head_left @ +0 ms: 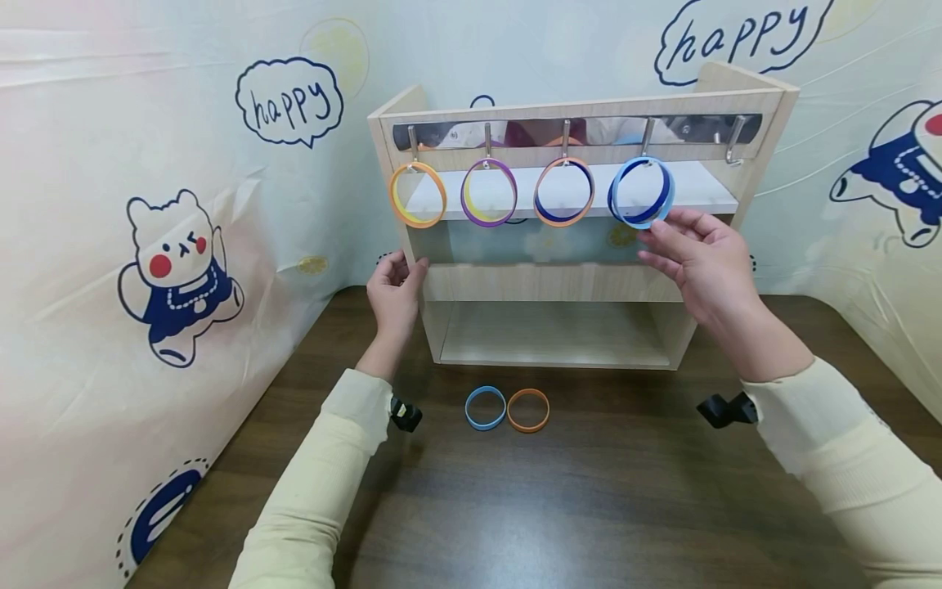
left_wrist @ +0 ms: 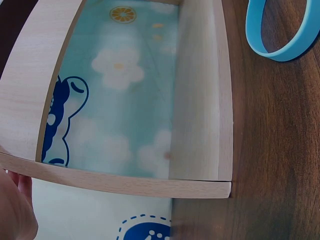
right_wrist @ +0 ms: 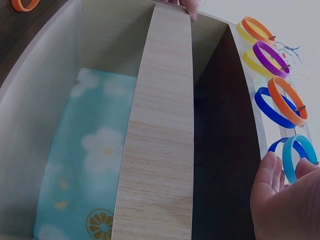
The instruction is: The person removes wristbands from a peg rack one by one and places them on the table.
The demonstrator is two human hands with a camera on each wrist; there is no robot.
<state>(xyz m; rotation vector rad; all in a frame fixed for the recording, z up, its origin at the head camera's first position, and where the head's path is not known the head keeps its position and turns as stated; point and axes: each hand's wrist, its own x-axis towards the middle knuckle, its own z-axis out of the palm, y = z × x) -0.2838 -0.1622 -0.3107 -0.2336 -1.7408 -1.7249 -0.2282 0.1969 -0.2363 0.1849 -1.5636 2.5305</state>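
My left hand (head_left: 395, 296) grips the left side panel of a small wooden shelf rack (head_left: 508, 284), its thumb on the panel's front edge. My right hand (head_left: 702, 262) is at the lower right of a light blue wristband (head_left: 673, 193). That band hangs with a dark blue wristband (head_left: 612, 196) on the fourth hook (head_left: 648, 135). In the right wrist view, its fingers (right_wrist: 267, 172) are fairly straight behind the bands, with the thumb apart in front. Whether the thumb touches is unclear. Three hooks further left carry orange and yellow, purple and yellow, and orange and dark blue wristbands.
A blue wristband (head_left: 486, 425) and an orange wristband (head_left: 528, 429) lie side by side on the dark wooden table (head_left: 559, 507), in front of the rack. A fifth hook (head_left: 734, 141) at the far right holds no band. Printed cloth (head_left: 221, 164) surrounds the table.
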